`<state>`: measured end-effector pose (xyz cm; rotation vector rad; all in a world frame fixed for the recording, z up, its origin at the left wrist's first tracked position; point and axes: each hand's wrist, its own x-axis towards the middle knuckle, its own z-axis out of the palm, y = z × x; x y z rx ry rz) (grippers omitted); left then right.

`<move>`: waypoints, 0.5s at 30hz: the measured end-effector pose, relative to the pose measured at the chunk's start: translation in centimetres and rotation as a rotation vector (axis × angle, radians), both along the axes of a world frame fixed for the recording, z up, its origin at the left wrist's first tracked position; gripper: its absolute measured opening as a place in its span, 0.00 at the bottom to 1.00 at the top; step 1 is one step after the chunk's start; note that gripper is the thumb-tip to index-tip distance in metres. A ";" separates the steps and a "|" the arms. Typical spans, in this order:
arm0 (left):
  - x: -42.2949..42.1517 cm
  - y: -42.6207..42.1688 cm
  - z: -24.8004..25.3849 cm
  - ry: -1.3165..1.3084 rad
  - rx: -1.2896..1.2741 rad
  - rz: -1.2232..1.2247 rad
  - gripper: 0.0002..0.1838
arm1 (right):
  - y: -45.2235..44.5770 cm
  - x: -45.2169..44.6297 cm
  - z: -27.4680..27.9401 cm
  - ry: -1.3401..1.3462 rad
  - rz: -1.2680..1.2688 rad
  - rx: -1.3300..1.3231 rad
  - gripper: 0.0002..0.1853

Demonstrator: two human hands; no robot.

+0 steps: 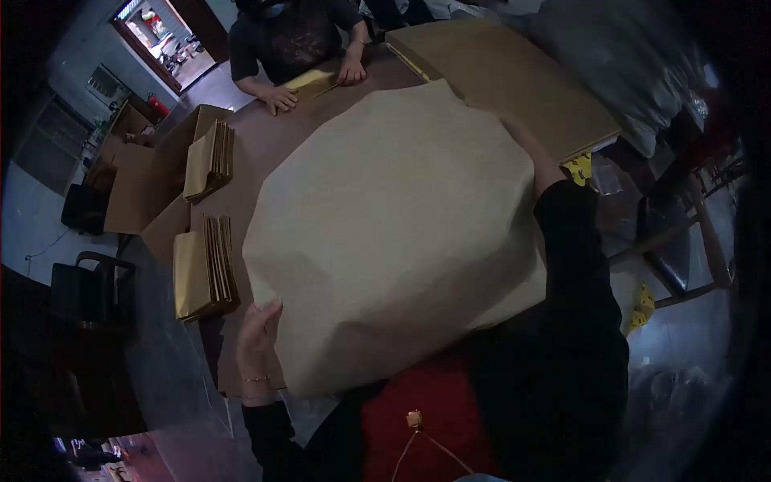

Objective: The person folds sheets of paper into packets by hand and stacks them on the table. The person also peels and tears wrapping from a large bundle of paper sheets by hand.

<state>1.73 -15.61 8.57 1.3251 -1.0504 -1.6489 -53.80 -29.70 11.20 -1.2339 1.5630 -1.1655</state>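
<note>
A large pale beige sheet [393,217], bent and creased, spans the space in front of my body above the brown table. My left hand [261,325] pinches its lower left edge, thumb on top. On the upper right, my right hand [518,136] is at the sheet's far edge, its fingers mostly hidden behind the sheet. Left of the sheet, two stacks of folded golden-brown paper pieces, a nearer one [205,269] and a farther one [210,161], rest along the table's left side.
Across the table [269,132], another person [297,40] has both hands on a golden-brown piece [313,83]. Large brown sheets [514,80] are piled at the far right. An open cardboard box [140,185] stands at the left. Chairs flank both sides.
</note>
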 end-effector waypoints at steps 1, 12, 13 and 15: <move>0.1 -0.2 -1.1 -0.005 0.008 0.003 0.15 | -0.1 -0.5 -3.1 -0.292 -0.035 0.169 0.28; 2.6 -7.5 -9.1 -0.388 0.144 -0.090 0.23 | 17.6 1.0 -9.9 -0.295 0.321 0.297 0.35; 1.8 -7.5 -8.0 -0.381 0.148 -0.109 0.23 | 18.3 0.9 -10.7 -0.165 0.284 0.212 0.37; -0.6 -6.1 -5.8 -0.283 -0.215 0.087 0.26 | 19.0 1.3 -9.8 0.139 0.259 0.089 0.41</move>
